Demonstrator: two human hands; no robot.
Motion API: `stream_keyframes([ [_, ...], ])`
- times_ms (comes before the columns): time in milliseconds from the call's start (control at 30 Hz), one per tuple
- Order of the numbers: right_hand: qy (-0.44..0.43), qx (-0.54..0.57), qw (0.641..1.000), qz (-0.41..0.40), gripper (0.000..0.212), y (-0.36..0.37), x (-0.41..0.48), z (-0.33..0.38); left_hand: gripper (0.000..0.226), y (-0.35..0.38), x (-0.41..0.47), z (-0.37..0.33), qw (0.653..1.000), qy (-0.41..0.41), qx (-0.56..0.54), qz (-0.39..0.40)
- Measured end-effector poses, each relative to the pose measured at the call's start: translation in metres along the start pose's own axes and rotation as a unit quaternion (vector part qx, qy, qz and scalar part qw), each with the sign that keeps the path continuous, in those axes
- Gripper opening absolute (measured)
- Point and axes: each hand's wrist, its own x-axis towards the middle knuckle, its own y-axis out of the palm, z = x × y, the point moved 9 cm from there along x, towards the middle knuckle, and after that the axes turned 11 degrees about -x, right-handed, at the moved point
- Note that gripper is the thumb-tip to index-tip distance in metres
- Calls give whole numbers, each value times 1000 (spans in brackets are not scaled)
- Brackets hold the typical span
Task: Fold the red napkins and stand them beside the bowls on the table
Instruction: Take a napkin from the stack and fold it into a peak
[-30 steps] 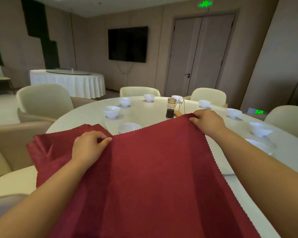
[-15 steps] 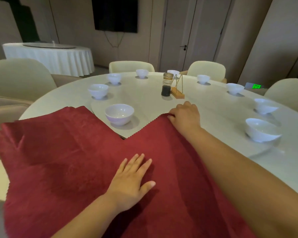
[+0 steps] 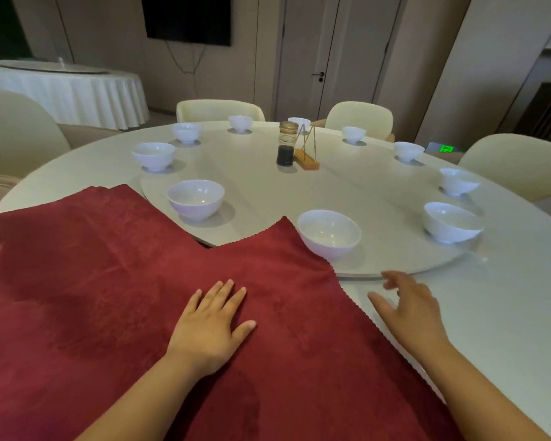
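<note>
While left hand (image 3: 209, 329) lies flat on red napkin (image 3: 93, 297), right hand (image 3: 407, 310) spreads empty.

A round pale table (image 3: 506, 297) carries a large turntable (image 3: 347, 192) of the same colour, and white bowls (image 3: 195, 198) stand spaced around the turntable's rim. Near its middle a dark-filled bottle (image 3: 286, 144) stands just beside a wire stand (image 3: 306, 154) with a wooden base. Red napkins (image 3: 77, 249) lie spread over the table's near edge and left side, the top napkin (image 3: 299, 361) reaching onto the turntable, its far corner touching the nearest bowl (image 3: 329, 233).
</note>
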Motion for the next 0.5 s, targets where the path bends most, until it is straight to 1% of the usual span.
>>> stream_keyframes([
  [67,11,-53,996,69,41,16,-24,-26,141,0,1,0,1000,-6,5,-3],
  [133,-5,-87,992,91,38,21,-40,-35,134,0,1,-1,1000,-9,9,-1],
  [200,-3,-73,993,88,33,19,-46,-37,112,0,1,-2,1000,-8,11,-4],
  [233,-2,-65,994,89,27,19,-48,-37,102,0,1,-2,1000,-11,11,-6],
  [300,-10,-72,993,95,16,20,-50,-34,75,0,0,-1,1000,-25,18,-5],
  [333,-14,-72,993,97,18,22,-51,-33,66,-1,-1,-1,999,-32,20,-3],
  [367,-21,-72,992,98,24,24,-51,-31,62,-2,-1,-2,999,-36,17,-5],
  [433,-34,-86,991,96,32,25,-51,-27,60,-2,-1,-2,999,-38,16,-9],
  [500,-42,-101,990,94,33,26,-50,-24,60,-3,-1,-1,999,-39,10,-13],
])
